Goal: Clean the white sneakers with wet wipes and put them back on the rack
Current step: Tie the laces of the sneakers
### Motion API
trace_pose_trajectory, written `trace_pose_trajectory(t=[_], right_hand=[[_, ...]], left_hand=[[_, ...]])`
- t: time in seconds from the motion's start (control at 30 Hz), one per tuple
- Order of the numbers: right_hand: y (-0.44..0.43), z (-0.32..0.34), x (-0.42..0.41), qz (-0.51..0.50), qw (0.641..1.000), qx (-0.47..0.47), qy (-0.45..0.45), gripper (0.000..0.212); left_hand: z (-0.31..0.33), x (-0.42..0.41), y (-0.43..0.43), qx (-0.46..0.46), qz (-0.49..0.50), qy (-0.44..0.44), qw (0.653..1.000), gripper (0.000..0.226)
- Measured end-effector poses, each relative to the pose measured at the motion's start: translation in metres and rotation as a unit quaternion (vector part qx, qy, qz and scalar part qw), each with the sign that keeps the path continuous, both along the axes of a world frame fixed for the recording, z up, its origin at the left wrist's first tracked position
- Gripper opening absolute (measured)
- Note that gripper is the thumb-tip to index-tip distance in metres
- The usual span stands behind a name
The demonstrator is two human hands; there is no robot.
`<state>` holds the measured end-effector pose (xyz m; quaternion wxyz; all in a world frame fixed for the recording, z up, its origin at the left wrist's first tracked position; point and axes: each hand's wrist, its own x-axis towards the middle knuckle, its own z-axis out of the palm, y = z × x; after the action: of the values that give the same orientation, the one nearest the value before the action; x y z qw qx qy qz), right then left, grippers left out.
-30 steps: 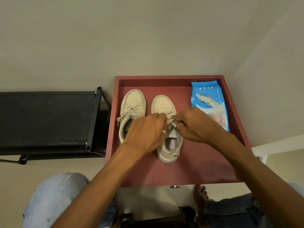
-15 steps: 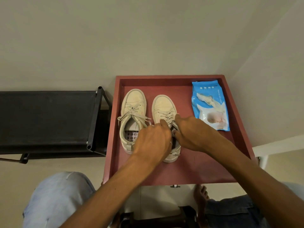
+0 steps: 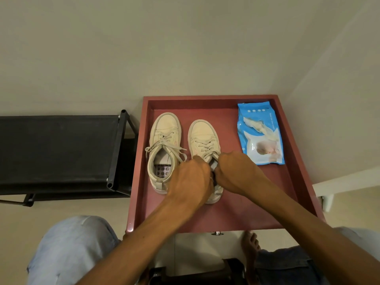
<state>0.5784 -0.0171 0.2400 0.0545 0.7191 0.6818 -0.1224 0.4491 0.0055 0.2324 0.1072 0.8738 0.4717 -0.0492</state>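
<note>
At the middle of the red tray (image 3: 246, 206), a person's left hand (image 3: 191, 177) and right hand (image 3: 236, 173) both grip one white sneaker (image 3: 202, 134) at its laces, its mate (image 3: 164, 128) alongside. Preparation, apparently; next, pulling a wipe from the wipes pack (image 3: 260, 134) at the tray's far right.

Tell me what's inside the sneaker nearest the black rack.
Inside the sneaker you can see a grey insole with dark dots at the heel. Toward the toe, the tongue and laces cover the rest.
</note>
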Motion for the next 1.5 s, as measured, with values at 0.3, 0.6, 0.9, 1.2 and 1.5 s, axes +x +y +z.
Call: trace_pose_trajectory(t=[0.3, 0.6, 0.9, 1.2, 1.5], right_hand=[[0.011, 0.003, -0.004, -0.047, 0.997, 0.031, 0.058, 0.020], [0.003, -0.001, -0.005, -0.076, 0.995, 0.060, 0.007, 0.029], [-0.025, 0.018, -0.030, -0.006, 0.972, 0.228, -0.058, 0.034], [-0.034, 0.004, -0.037, 0.046, 0.999, -0.014, 0.023, 0.043], [-0.022, -0.023, -0.034, 0.019, 0.997, -0.022, 0.068, 0.028]], left_hand=[[0.000, -0.001, 0.013, 0.019, 0.014, -0.012, 1.000, 0.027], [0.001, -0.007, 0.012, 0.123, -0.014, 0.013, 0.992, 0.031], [0.031, -0.055, 0.004, 0.146, 0.049, -0.051, 0.987, 0.026], [0.018, -0.083, -0.017, -0.033, 0.068, 0.010, 0.997, 0.054], [-0.014, -0.080, 0.014, -0.068, 0.071, -0.024, 0.995, 0.020]])
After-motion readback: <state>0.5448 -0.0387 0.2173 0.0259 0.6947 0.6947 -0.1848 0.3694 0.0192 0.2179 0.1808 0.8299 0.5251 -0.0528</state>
